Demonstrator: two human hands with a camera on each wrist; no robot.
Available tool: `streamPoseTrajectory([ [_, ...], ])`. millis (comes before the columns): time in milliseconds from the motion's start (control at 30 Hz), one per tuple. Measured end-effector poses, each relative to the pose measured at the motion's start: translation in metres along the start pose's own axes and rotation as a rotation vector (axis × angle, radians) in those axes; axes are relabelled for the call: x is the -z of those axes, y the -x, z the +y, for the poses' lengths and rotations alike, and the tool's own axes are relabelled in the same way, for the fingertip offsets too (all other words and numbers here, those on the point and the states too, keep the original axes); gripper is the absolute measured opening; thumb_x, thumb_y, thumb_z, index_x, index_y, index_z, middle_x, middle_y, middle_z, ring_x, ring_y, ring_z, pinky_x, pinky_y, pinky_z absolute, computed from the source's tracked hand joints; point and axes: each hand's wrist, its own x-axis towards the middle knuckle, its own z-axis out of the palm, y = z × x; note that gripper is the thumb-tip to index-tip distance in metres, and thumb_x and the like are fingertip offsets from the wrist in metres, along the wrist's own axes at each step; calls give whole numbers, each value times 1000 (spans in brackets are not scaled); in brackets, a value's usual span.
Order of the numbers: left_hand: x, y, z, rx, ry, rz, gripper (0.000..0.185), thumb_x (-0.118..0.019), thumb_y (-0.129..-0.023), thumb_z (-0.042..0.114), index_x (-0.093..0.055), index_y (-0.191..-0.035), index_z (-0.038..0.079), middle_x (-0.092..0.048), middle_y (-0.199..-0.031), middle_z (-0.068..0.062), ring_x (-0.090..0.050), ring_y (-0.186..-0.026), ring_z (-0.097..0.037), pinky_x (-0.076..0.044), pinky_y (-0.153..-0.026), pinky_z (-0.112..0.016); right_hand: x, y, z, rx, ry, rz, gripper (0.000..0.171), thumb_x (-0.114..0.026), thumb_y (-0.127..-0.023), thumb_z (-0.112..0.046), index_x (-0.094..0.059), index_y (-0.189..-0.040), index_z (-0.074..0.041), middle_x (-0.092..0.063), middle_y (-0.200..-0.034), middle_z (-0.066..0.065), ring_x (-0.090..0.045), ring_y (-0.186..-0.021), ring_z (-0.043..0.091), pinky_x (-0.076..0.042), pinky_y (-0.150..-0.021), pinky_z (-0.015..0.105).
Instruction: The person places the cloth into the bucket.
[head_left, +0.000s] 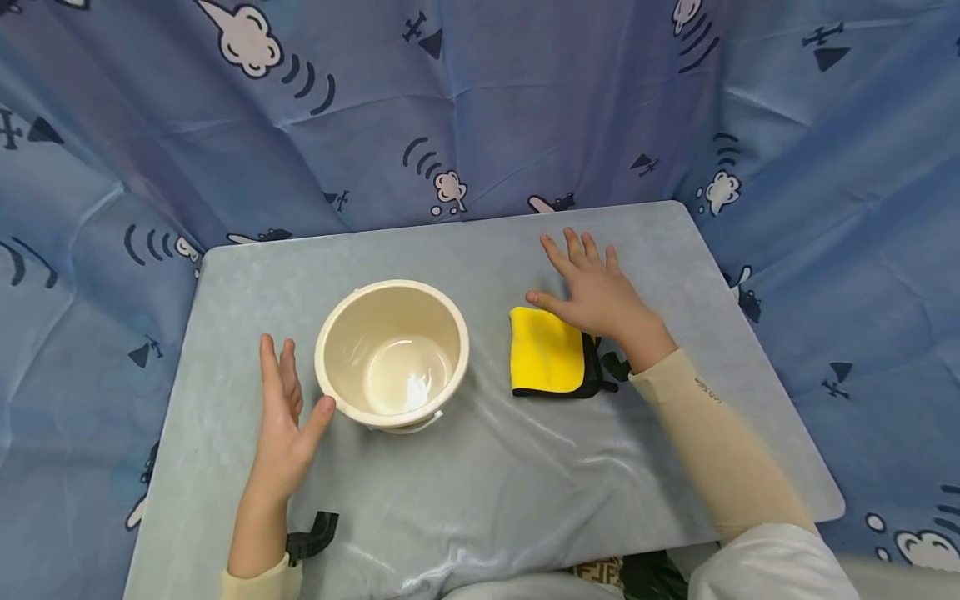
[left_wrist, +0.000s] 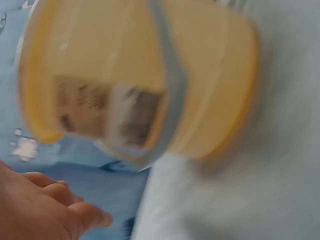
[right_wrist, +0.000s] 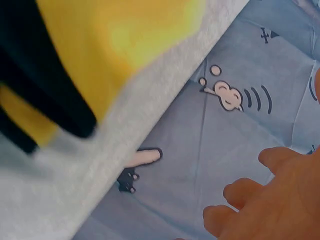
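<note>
Bucket bears a blurred label; right sleeve shows small lettering.

Beige sleeves, black wrist fittings

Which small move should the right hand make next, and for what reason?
Probably lower the right hand and pinch the yellow cloth: this hand is open and holds nothing, it appears to hover near the cloth's far edge, and the cloth lies within easy reach on the table, apart from the bucket.
</note>
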Motion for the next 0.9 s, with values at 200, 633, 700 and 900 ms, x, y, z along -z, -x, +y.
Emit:
streamPoseTrajectory([
  [200, -20, 6, -26, 46, 269, -43, 89, -52, -113, 5, 7, -176, 27, -8, -182, -13, -21, -164, -39, -37, -119, -22, -30, 11, -4, 13, -34, -30, 105, -42, -99, -88, -3, -177, -30, 2, -182, 20, 1, -165, 49, 1, -124, 77],
  [633, -40, 11, -39, 88, 416, 16, 69, -46, -114, 27, -19, -174, 7, -40, -163, -22, -60, -130, -26, -53, -103, -28, -85, 37, -14, 42, 29, -91, 117, -63, -87, -90, -15, -177, -32, -15, -181, 16, -16, -164, 46, -16, -121, 80],
  [700, -42, 11, -40, 100, 416, 22, 69, -47, -114, 29, -22, -171, 0, -50, -154, -19, -65, -123, -22, -55, -99, -28, -87, 41, -17, 40, 33, -90, 116, -65, -87, -88, -19, -177, -30, -23, -179, 16, -20, -163, 46, -17, -121, 80],
  [900, -44, 11, -44, 96, 419, 10, 69, -49, -115, 33, -29, -162, -14, -64, -137, -10, -70, -111, -19, -57, -94, -27, -85, 54, -29, 5, 8, -112, 96, -73, -98, -65, -31, -175, -25, -35, -174, 19, -28, -160, 48, -27, -117, 81],
])
